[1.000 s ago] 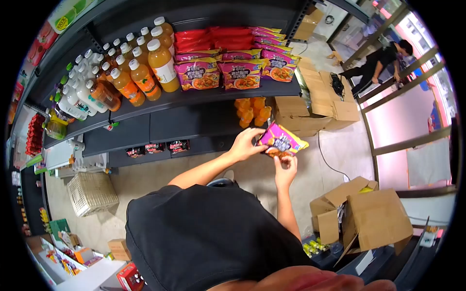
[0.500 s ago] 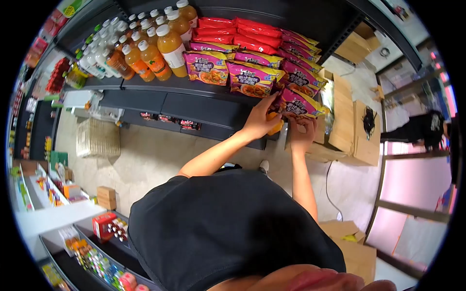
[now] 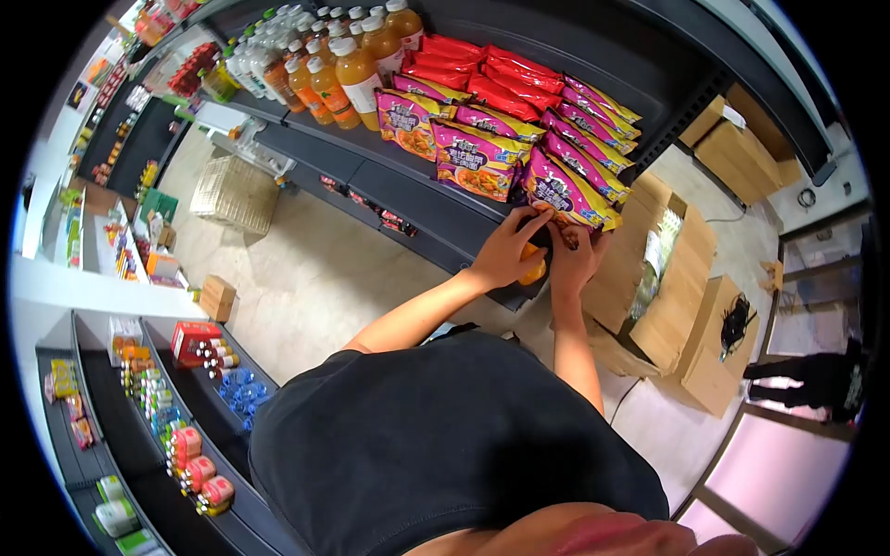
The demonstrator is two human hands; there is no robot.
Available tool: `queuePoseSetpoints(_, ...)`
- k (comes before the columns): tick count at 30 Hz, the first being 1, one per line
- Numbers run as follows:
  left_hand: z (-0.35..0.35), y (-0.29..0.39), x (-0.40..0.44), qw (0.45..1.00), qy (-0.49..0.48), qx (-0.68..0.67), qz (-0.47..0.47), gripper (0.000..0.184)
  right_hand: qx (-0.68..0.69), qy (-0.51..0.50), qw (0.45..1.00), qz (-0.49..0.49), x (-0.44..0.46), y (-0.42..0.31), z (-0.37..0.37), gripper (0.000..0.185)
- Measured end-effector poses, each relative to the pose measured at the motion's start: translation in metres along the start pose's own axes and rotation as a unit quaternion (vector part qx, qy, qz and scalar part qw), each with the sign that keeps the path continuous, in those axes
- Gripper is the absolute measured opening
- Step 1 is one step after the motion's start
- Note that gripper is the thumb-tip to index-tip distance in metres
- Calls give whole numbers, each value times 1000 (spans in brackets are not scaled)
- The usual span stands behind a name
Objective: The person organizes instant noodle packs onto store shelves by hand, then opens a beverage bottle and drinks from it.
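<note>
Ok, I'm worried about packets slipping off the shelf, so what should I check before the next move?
1. Left hand at the front noodle packet: ok, fingers at its lower edge.
2. Right hand at the same packet: ok, also near its lower edge.
3. Packet's printed face outward: ok.
4. Packet's base fully on the shelf: cannot tell, the hands cover it.
5. Neighbouring packet standing: ok, face out.
6. Juice bottles upright, clear of the hands: ok.

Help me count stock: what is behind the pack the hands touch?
Behind the pack, more purple packs line up, top edges showing. Their lower fronts are covered, as is anything between them.
</note>
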State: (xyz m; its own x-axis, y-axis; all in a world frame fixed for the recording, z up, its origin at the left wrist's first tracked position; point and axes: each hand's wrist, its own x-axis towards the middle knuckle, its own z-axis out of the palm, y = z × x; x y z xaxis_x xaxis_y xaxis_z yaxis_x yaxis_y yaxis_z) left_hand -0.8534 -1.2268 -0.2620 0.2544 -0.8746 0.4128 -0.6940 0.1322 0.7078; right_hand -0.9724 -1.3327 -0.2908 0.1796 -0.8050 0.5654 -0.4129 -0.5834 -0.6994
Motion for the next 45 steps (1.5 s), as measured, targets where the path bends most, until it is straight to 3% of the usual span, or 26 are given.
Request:
queuePoseSetpoints(6, 2, -1, 1, 999, 29, 14, -2, 57, -2, 52, 995, -87, 0, 7, 0, 29)
queuePoseSetpoints(13, 3, -11, -3, 997, 71, 18, -8, 44, 38, 61, 991, -110, -21, 18, 4, 34)
queuePoseSetpoints(23, -17, -26, -24, 999, 34, 2, 21, 28, 38, 88, 994, -46, -30, 11, -4, 40)
queuePoseSetpoints(30, -38, -38, -50, 999, -12, -43, 8, 23, -43, 159, 972, -168, -46, -8, -13, 35)
queuePoseSetpoints(31, -41, -44, -60, 998, -36, -55, -8, 23, 9, 152, 975, -159, -52, -6, -9, 33)
queuePoseSetpoints(33, -53, -56, -83, 994, -68, -83, -35, 22, 112, 137, 974, -138, -73, 0, 6, 28)
queuePoseSetpoints(35, -72, -62, -114, 988, -81, -116, -58, 22, 112, 50, 985, -120, -95, -11, 15, 29)
queuePoseSetpoints(37, -99, -67, -152, 989, -41, -117, -80, 21, 193, 58, 975, -97, -110, -48, 44, 28)
queuePoseSetpoints(38, -112, -72, -175, 988, -31, -110, -108, 21, 239, 1, 967, -84, -121, -59, 55, 26)
queuePoseSetpoints(41, -152, -82, -248, 974, 56, -85, -201, 19, 355, -150, 917, -106, -148, -101, 89, 25)
queuePoseSetpoints(43, -179, -83, -294, 956, 140, -54, -254, 19, 390, -259, 883, 21, -167, -145, 108, 23)
queuePoseSetpoints(45, -200, -89, -344, 928, 231, -18, -292, 20, 337, -335, 880, 12, -183, -175, 142, 21)
